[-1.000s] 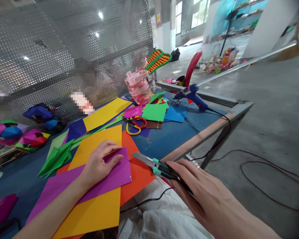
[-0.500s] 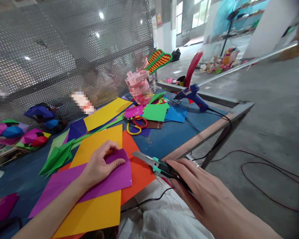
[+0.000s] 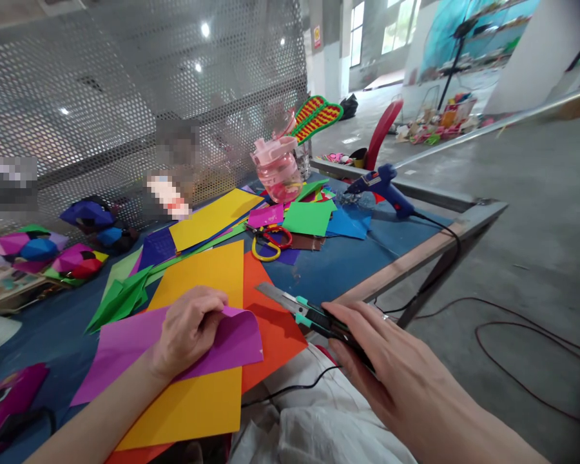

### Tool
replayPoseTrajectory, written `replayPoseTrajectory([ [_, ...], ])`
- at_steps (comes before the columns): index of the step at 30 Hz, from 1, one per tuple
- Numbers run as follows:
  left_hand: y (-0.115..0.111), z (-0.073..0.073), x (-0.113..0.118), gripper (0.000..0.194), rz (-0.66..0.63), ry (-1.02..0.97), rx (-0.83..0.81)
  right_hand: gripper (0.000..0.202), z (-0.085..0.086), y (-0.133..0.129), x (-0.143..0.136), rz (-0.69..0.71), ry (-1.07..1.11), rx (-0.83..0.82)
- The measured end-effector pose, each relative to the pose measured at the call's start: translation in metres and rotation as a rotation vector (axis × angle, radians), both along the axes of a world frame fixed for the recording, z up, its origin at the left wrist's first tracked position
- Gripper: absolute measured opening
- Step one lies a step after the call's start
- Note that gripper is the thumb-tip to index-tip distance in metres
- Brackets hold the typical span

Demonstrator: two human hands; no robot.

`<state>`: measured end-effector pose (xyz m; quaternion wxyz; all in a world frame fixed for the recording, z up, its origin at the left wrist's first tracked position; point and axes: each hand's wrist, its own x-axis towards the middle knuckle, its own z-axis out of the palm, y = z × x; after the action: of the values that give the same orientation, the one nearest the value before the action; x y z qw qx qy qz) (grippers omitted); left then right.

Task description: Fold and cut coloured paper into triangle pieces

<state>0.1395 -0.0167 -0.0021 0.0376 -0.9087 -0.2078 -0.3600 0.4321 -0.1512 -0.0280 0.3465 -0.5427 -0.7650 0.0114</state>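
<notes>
Fingers curled, my left hand (image 3: 191, 332) grips the top edge of a purple paper sheet (image 3: 125, 348); the sheet's right end bows upward. Under it lie a yellow-orange sheet (image 3: 198, 412) and an orange-red sheet (image 3: 275, 328). My right hand (image 3: 391, 367) is wrapped round the black and teal handle of a utility knife (image 3: 314, 316). Its long blade is out, pointing left above the orange-red sheet, apart from the purple paper. Scissors (image 3: 268, 245) with red and yellow handles rest beyond, near a green paper piece (image 3: 309, 218).
A blue glue gun (image 3: 386, 190) stands at the table's far right, its cord hanging over the edge. A pink bottle (image 3: 278, 171) stands at the back. Folded green paper (image 3: 120, 299) and colourful paper shapes (image 3: 33, 248) lie left. A magenta object (image 3: 17, 409) sits front left.
My left hand's fingers have curled in from a spread thumb grip, and the purple sheet's edge has bent. The knife stays in my right hand. The view has shifted slightly.
</notes>
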Motion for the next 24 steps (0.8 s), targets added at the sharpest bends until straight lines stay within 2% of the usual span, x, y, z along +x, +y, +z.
replayPoseTrajectory([
  [5, -0.002, 0.005, 0.009, 0.018, 0.029, 0.017, 0.023, 0.042, 0.019, 0.012, -0.003, 0.060, 0.108, -0.097],
  [10, -0.007, 0.003, 0.011, 0.008, 0.088, 0.005, 0.018, 0.037, 0.038, 0.051, -0.027, 0.205, 0.180, -0.233],
  [15, -0.007, 0.002, 0.010, 0.011, 0.123, -0.041, -0.010, 0.032, 0.038, 0.085, -0.049, 0.344, 0.342, -0.306],
  [18, -0.005, 0.001, 0.008, 0.019, 0.119, -0.068, -0.032, 0.026, 0.037, 0.090, -0.054, 0.395, 0.362, -0.370],
  [24, -0.004, -0.006, 0.003, 0.033, 0.105, -0.105, -0.106, 0.034, 0.034, 0.093, -0.058, 0.482, 0.414, -0.428],
])
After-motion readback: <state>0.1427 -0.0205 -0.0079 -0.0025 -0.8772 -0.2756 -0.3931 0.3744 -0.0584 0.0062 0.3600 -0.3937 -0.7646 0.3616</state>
